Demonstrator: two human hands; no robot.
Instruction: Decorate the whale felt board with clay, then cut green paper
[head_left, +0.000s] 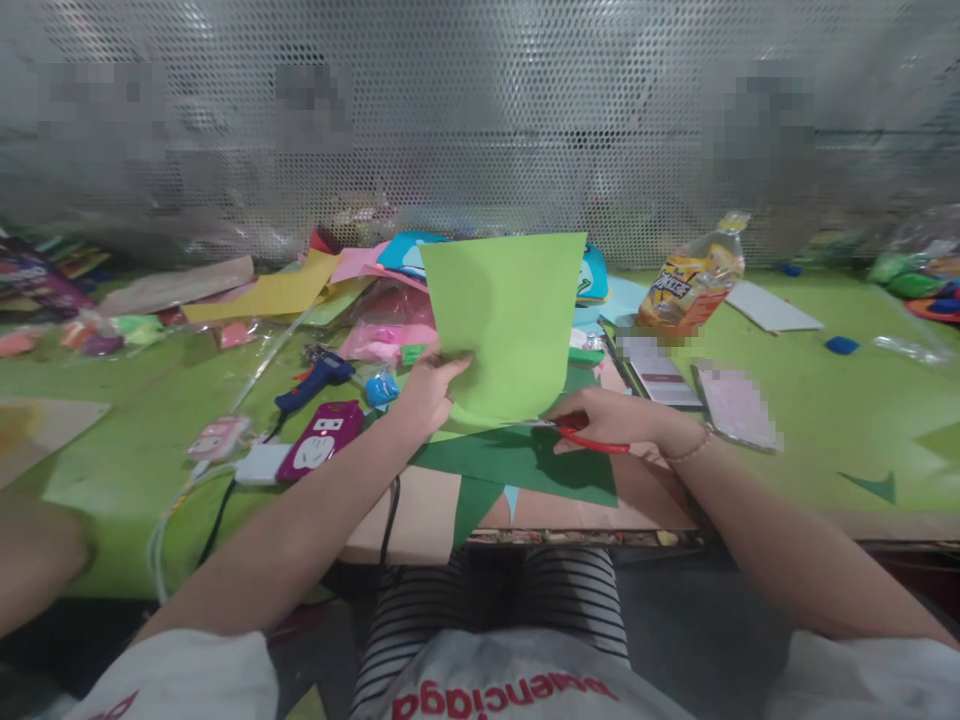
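Observation:
A light green sheet of paper (pixel 506 320) stands upright in front of me, its lower edge curving. My left hand (pixel 433 390) pinches its lower left side, thumb on the near face. My right hand (pixel 592 418) grips red-handled scissors (pixel 600 442), whose blades lie along the sheet's bottom edge. A narrow green strip hangs along that cut edge, from the blades toward my left hand. Under both hands lie dark green paper (pixel 525 462) and a pale pink sheet (pixel 424 510).
A blue glue gun (pixel 315 380) and a purple power strip (pixel 321 440) with plugged-in cables lie on the left. On the right are a drink bottle (pixel 694 280), a phone-like object (pixel 735 405) and a blue lump (pixel 841 345). Coloured papers (pixel 262 293) lie at the back. Another person's arm (pixel 37 560) shows at left.

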